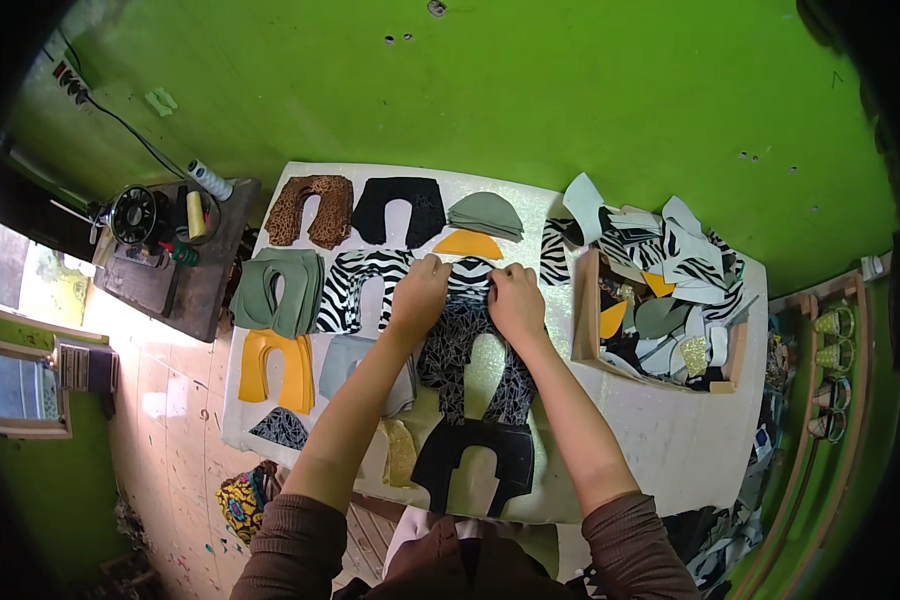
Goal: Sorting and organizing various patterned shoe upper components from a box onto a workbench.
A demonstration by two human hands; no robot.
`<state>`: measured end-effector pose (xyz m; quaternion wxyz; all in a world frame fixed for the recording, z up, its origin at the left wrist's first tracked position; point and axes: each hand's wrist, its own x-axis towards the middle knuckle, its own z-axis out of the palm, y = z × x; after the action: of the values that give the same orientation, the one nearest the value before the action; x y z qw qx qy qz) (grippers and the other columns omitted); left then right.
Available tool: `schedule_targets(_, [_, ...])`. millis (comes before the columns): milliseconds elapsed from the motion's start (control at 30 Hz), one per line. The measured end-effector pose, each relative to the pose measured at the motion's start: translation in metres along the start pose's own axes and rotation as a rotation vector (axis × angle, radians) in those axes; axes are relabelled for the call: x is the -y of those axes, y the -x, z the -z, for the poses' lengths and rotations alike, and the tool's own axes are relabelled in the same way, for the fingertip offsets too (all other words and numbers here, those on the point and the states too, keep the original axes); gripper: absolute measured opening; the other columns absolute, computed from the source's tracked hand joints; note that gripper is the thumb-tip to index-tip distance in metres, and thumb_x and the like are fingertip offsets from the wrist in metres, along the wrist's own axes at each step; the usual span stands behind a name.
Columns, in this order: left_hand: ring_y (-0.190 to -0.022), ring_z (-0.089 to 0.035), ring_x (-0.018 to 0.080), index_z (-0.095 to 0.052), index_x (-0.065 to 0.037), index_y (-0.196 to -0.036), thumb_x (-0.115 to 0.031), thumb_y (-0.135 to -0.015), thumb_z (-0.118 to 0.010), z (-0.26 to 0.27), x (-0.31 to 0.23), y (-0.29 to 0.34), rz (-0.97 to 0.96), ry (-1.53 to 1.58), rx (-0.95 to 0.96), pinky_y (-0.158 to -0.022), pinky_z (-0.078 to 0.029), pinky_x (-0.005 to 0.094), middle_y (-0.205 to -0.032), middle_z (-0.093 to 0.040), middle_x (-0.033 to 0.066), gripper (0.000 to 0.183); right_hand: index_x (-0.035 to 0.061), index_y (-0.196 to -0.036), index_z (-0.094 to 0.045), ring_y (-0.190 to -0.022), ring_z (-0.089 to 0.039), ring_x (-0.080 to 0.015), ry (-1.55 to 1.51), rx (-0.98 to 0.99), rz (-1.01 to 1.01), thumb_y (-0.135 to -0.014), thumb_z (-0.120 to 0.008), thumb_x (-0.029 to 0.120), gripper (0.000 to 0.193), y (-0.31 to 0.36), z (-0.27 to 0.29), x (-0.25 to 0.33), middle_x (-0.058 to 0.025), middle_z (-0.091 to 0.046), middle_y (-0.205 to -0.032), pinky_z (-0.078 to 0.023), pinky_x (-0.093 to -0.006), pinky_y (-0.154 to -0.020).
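Both my hands are over the middle of the white table (610, 425). Between them lies a zebra-print half-moon piece (470, 275), just above a black U-shaped stack with pale lines (442, 352). My left hand (422, 298) pinches the piece's left end, fingers bent. At the opposite end, my right hand (516, 305) has its fingers closed on the edge. A yellow half-moon (468, 244) sits right behind the piece. Left of my left hand is a zebra-print U-shaped stack (344, 290). A plain black U-shaped piece (430, 465) rests near the front edge.
Leopard-print (288, 210), black (370, 205), green (255, 290) and yellow (255, 365) U-shaped stacks fill the left. A box of scraps (587, 310) stands right. A sewing machine's handwheel (135, 215) is at far left, beyond the table. A green wall (570, 90) rises behind.
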<state>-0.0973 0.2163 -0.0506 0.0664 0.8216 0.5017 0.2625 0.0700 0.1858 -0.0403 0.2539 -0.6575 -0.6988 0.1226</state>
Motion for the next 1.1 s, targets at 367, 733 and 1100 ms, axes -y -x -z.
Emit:
schedule_targets(367, [-0.106,-0.055,0.0266,-0.058,-0.004,-0.105,-0.018,-0.082,-0.057,0.001,-0.019,0.02,-0.082,0.007,0.018,-0.087,-0.045,0.0369,-0.114,-0.057,0.0123,0.028,0.0031,-0.103,-0.059,-0.105,-0.049,-0.0302,0.083,-0.089,0.235,-0.076,-0.055,0.011,0.028,0.016,-0.012,0.001,-0.0112,-0.056,-0.108,-0.038,-0.0403,-0.088])
schedule_targets(733, [-0.093,-0.057,0.0313,-0.059,0.001,-0.097,-0.01,-0.077,-0.057,0.025,-0.083,0.006,-0.097,0.129,-0.052,-0.081,-0.046,0.0387,-0.105,-0.059,0.0156,0.023,-0.0021,-0.1,-0.057,-0.102,-0.051,-0.0301,-0.082,-0.171,0.322,-0.077,-0.054,0.009,0.025,0.035,0.042,0.002,-0.0147,-0.056,-0.104,-0.041,-0.0389,-0.087])
schedule_targets(1100, [-0.085,-0.057,0.0299,-0.057,0.0,-0.085,-0.008,-0.08,-0.056,0.012,-0.194,-0.022,-0.221,0.236,-0.138,-0.074,-0.045,0.0377,-0.097,-0.06,0.0128,0.01,-0.0011,-0.093,-0.058,-0.092,-0.055,-0.0293,-0.176,-0.268,0.357,-0.076,-0.055,0.003,0.018,0.072,0.15,-0.059,-0.0119,-0.058,-0.096,-0.044,-0.0377,-0.08])
